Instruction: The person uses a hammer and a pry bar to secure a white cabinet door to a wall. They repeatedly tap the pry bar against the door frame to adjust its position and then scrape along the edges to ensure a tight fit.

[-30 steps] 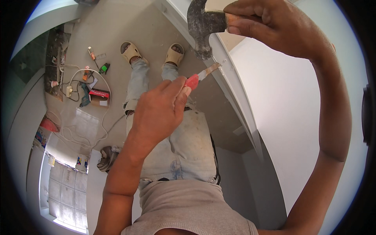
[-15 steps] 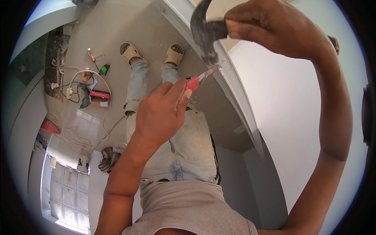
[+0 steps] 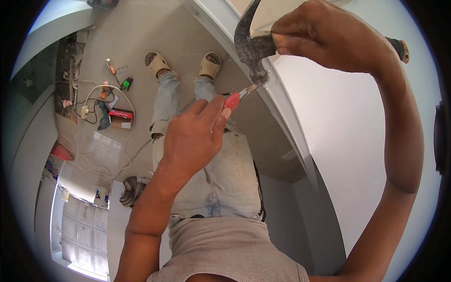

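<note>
Head view shows a person standing high up, with feet in tan sandals (image 3: 162, 64) far below on the grey floor (image 3: 141, 33). The left hand (image 3: 195, 136) is closed tight around a thin metal chisel with a red handle (image 3: 233, 99). Its tip points toward 1 o'clock and sits against the white curved wall edge (image 3: 286, 117). The right hand (image 3: 324, 40), at 1 o'clock in the picture, is wrapped tight around a dark metal hammer with a worn grey head (image 3: 251, 49). The hammer head is right at the chisel's end, touching it or very close; I cannot tell which.

How much of the chipping is done I cannot tell, because the spot under the tip is too small to see. The tools are in place on the edge, so the work looks like it is in the middle. Down at 10 o'clock, a white cord (image 3: 101, 94) and small tools lie on the floor.
</note>
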### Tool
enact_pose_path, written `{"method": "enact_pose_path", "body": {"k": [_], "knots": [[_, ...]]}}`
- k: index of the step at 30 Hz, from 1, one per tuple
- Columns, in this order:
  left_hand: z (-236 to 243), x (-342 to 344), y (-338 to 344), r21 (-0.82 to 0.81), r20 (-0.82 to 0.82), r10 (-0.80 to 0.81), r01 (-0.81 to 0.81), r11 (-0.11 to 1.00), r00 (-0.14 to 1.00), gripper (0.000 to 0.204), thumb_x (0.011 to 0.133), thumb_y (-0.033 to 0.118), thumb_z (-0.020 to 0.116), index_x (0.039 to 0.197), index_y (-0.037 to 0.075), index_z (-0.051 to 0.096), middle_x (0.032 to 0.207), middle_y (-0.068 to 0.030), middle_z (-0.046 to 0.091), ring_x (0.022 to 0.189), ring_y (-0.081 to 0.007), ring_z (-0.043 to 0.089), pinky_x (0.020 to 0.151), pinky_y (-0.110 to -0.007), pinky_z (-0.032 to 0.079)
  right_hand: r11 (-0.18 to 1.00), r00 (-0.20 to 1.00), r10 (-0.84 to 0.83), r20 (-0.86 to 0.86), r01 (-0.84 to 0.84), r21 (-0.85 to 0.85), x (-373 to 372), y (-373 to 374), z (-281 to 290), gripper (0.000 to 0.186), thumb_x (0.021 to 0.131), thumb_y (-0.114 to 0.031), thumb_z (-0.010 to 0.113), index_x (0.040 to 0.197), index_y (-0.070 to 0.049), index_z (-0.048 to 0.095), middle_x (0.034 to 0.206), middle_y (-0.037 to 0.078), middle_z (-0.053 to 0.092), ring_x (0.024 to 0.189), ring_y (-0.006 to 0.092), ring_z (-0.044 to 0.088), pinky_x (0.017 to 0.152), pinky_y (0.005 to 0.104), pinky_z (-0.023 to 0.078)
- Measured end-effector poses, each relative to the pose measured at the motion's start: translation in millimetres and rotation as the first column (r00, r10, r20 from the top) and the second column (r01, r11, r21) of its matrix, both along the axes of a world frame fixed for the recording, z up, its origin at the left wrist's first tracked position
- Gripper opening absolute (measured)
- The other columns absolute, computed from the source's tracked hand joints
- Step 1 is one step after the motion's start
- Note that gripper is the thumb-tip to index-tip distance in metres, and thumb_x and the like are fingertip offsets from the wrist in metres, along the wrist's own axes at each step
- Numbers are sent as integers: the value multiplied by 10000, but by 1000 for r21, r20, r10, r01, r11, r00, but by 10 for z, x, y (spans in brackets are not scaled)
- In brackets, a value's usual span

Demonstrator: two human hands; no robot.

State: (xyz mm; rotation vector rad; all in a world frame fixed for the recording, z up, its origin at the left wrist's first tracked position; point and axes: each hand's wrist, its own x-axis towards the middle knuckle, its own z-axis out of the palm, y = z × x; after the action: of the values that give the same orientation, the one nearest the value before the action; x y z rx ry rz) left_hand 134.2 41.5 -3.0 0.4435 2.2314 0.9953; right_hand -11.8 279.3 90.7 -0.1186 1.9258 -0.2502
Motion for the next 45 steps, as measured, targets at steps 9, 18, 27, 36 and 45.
{"method": "enact_pose_path", "body": {"k": [9, 18, 27, 36, 45], "knots": [[16, -6, 15, -3, -3, -5, 5, 1000, 1000, 242, 986, 163, 676, 1171, 6, 676, 824, -156, 655, 640, -345, 646, 550, -417, 500, 999, 1000, -2, 21, 3, -44, 1, 118, -94, 366, 1068, -327, 571, 914, -18, 692, 635, 82, 616, 555, 198, 567, 577, 402, 491], [32, 19, 29, -30, -9, -18, 18, 999, 1000, 247, 987, 166, 673, 1173, 3, 673, 821, -159, 648, 646, -349, 653, 544, -429, 501, 994, 994, 34, -107, -45, -104, 134, 230, 0, 344, 1048, -335, 611, 930, -23, 699, 641, 67, 628, 548, 181, 557, 553, 391, 470], [58, -27, 65, -3, -10, -52, 52, 999, 999, 255, 985, 162, 676, 1174, -10, 679, 815, -156, 646, 633, -330, 645, 547, -407, 501, 996, 996, -67, 52, 70, -61, 53, 320, 23, 301, 1038, -306, 624, 922, -38, 696, 648, 74, 631, 557, 177, 560, 592, 395, 479], [35, -2, 47, -25, -3, -16, 16, 1000, 1000, 251, 980, 163, 688, 1155, -18, 690, 817, -163, 652, 636, -326, 645, 558, -403, 500, 994, 986, -35, -165, 18, -105, 226, 241, 14, 329, 1053, -307, 592, 910, -24, 677, 672, 94, 640, 595, 217, 603, 623, 431, 506], [52, -35, 55, 4, 19, -7, 7, 1000, 1000, 247, 984, 161, 680, 1148, -23, 688, 831, -188, 663, 664, -356, 656, 584, -415, 502, 974, 994, -72, -84, 52, -219, 202, 375, -100, 338, 1061, -307, 586, 906, -18, 667, 643, 91, 613, 567, 207, 575, 594, 408, 487]]}}
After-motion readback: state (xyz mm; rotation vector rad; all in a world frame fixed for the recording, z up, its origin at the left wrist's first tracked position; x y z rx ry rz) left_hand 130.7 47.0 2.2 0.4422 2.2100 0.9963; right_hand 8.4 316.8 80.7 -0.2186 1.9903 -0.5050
